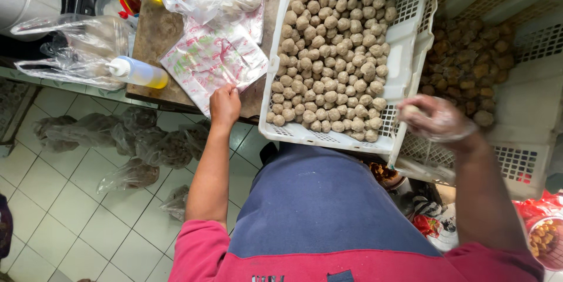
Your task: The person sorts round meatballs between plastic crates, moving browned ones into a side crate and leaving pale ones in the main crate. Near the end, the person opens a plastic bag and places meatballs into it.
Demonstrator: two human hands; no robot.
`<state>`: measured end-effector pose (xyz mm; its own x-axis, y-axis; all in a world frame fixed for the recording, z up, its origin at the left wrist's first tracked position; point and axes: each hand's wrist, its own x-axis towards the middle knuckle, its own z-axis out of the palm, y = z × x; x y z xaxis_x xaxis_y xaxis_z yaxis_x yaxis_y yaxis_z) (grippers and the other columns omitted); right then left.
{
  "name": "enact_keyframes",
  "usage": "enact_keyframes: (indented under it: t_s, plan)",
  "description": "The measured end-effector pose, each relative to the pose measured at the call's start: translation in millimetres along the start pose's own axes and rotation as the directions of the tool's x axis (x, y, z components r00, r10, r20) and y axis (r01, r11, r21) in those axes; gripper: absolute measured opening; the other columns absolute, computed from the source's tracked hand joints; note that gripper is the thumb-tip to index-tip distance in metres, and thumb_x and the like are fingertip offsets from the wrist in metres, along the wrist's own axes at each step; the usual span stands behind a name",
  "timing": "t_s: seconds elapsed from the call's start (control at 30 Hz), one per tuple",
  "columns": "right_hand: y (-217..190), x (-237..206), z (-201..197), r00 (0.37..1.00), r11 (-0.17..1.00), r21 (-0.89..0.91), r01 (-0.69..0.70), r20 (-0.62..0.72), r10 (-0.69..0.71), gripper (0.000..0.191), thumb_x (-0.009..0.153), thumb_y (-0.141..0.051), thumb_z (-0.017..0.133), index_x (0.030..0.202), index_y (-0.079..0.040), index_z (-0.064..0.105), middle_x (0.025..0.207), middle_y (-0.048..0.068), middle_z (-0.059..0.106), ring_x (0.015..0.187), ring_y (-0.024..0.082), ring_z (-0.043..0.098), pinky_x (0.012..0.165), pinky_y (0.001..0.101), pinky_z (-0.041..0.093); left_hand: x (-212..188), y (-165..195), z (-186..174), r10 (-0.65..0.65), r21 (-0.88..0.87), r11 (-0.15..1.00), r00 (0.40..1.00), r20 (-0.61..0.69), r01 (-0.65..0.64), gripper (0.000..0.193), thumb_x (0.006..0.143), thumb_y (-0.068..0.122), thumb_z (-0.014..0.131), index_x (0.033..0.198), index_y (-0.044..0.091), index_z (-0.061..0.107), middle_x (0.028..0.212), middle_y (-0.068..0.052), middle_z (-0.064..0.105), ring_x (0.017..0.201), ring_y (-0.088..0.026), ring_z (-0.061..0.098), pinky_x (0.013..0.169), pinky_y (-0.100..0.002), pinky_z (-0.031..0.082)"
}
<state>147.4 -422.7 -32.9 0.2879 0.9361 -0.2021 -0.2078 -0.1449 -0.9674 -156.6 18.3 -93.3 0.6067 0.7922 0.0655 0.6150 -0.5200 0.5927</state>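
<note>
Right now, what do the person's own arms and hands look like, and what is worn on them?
The left hand is bare, with no glove, ring or watch visible. The right hand is wrapped in a thin, clear plastic glove or bag, crinkled and slightly cloudy. Both forearms are uncovered; short pinkish-red sleeves begin near the shoulders, beside a dark blue apron over the chest.

The crate (404, 36) is white and its meatballs (328, 53) pale beige-grey — the next crate's (528, 100) fried pieces (463, 65) are golden brown. The bottle (138, 72) holds yellow liquid under a white cap. The stacked bags (214, 59) carry red and green print (on clear plastic). Apron (328, 206) navy, shirt (202, 255) pink-red, floor tiles (70, 200) white.
</note>
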Motion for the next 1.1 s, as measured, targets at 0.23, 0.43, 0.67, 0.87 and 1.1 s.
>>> enact_keyframes:
  t_s: [0.23, 0.43, 0.67, 0.87, 1.1]
  plan:
    - [-20.5, 81.0, 97.0, 0.865, 0.92, -0.325, 0.218, -0.372, -0.337, 0.062, 0.098, -0.012, 0.065, 0.152, 0.003, 0.039, 0.152, 0.014, 0.045, 0.131, 0.026, 0.056, 0.103, 0.0346, 0.058, 17.8, 9.4, -16.6, 0.01, -0.114, 0.993, 0.998, 0.068, -0.002, 0.02, 0.088, 0.021, 0.075, 0.087, 0.001, 0.075, 0.076, -0.016, 0.072, 0.07, -0.032, 0.07, 0.067, -0.042, 0.052]
    - [38.3, 42.3, 116.1, 0.675, 0.96, -0.193, 0.201, -0.683, -0.279, 0.032, 0.105, -0.006, 0.066, 0.134, 0.001, 0.054, 0.123, 0.01, 0.063, 0.111, 0.017, 0.063, 0.095, 0.0319, 0.06, 23.3, -10.4, -25.0, 0.121, -0.307, 0.946, 0.991, 0.052, -0.1, 0.014, 0.093, 0.014, 0.069, 0.093, 0.0, 0.072, 0.08, -0.016, 0.071, 0.071, -0.033, 0.069, 0.067, -0.042, 0.052]
    - [63.1, 35.8, 129.8, 0.707, 0.86, -0.494, 0.127, -0.563, -0.428, 0.018, 0.106, -0.002, 0.067, 0.122, 0.002, 0.061, 0.114, 0.011, 0.067, 0.099, 0.014, 0.065, 0.09, 0.0282, 0.056, 11.8, 28.4, -31.1, 0.291, -0.043, 0.948, 0.916, -0.277, -0.314, 0.01, 0.104, 0.006, 0.058, 0.112, 0.0, 0.06, 0.098, -0.023, 0.069, 0.093, -0.044, 0.066, 0.078, -0.051, 0.052]
    - [38.8, 37.7, 141.8, 0.749, 0.741, -0.658, 0.132, -0.423, -0.509, 0.018, 0.099, -0.002, 0.071, 0.116, 0.0, 0.066, 0.113, 0.014, 0.067, 0.093, 0.017, 0.069, 0.078, 0.0276, 0.059, -15.8, 52.6, -52.7, 0.317, -0.02, 0.947, 0.942, -0.109, -0.321, 0.019, 0.094, 0.014, 0.068, 0.106, -0.001, 0.065, 0.087, -0.023, 0.068, 0.082, -0.044, 0.066, 0.07, -0.051, 0.051]
    - [32.4, 35.8, 137.4, 0.781, 0.746, -0.618, 0.246, -0.33, -0.531, 0.02, 0.097, 0.0, 0.072, 0.116, -0.002, 0.066, 0.108, 0.012, 0.068, 0.088, 0.016, 0.069, 0.075, 0.0269, 0.058, -66.8, 51.7, -53.9, 0.048, -0.323, 0.946, 0.996, 0.081, -0.019, 0.022, 0.105, 0.015, 0.062, 0.095, -0.005, 0.067, 0.078, -0.017, 0.063, 0.066, -0.024, 0.059, 0.064, -0.035, 0.048]
